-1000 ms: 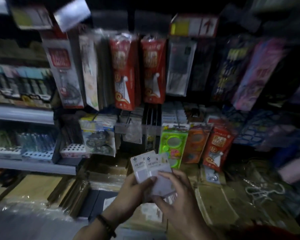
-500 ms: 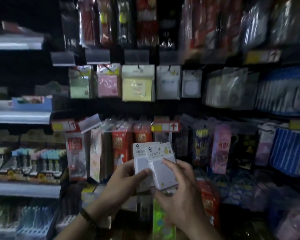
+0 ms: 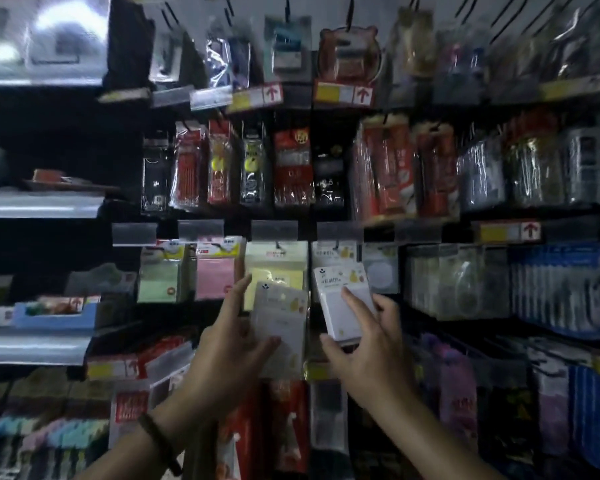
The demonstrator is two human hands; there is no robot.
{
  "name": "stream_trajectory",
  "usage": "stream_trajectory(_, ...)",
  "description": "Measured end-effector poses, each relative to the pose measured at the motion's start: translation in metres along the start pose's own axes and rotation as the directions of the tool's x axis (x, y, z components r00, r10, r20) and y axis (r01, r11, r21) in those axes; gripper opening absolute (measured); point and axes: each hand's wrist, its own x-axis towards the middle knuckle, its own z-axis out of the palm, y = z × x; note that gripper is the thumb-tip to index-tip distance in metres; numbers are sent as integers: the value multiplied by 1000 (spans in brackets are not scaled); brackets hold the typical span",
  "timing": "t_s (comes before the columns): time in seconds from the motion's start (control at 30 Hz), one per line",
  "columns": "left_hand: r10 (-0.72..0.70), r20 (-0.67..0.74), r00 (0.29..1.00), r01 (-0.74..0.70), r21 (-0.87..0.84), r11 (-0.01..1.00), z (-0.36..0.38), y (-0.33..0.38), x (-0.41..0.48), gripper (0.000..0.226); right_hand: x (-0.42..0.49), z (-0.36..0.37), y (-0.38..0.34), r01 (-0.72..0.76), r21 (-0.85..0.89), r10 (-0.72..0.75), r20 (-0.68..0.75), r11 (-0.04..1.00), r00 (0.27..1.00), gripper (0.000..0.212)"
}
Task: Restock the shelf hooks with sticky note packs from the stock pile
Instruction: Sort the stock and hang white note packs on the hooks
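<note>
A row of hanging packs (image 3: 215, 271) spans the middle hooks. In front of it, the left hand (image 3: 229, 348) holds the left pack (image 3: 281, 317). Just to the right, the right hand (image 3: 371, 344) holds the right pack (image 3: 329, 306). Pen packs (image 3: 291, 168) hang on the row above, and shelves (image 3: 39, 206) lie to the left.

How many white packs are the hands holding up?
2. The left pack is in the left hand; the right pack, beside it, is in the right hand. More may hide behind either.
</note>
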Motion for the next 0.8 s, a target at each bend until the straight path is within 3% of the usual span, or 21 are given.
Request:
stream_trajectory(0.07,51,6,999,-51,32,998,-4,3,13,99,21,10,1,-8,-53,6,-47,999,999,83)
stream_trajectory(0.2,59,61,996,-61,33,998,-5,6,31,87,41,24,0,3,-126,-18,-116,992,993,86)
stream_trajectory(0.37,94,79,992,-95,6,995,-3,0,44,78,52,28,6,146,-190,-179,-173,971,968,83)
stream_trajectory(0.47,110,77,991,-109,-20,994,-3,-1,51,69,58,29,3,58,-202,-93,-166,978,982,84)
stream_trajectory(0.67,133,66,989,-134,6,991,-2,2,61,56,66,22,-7,25,-288,-52,-89,957,995,83)
stream_trajectory(0.8,128,79,989,-130,32,991,1,0,63,55,71,19,-14,-60,-297,68,16,953,998,84)
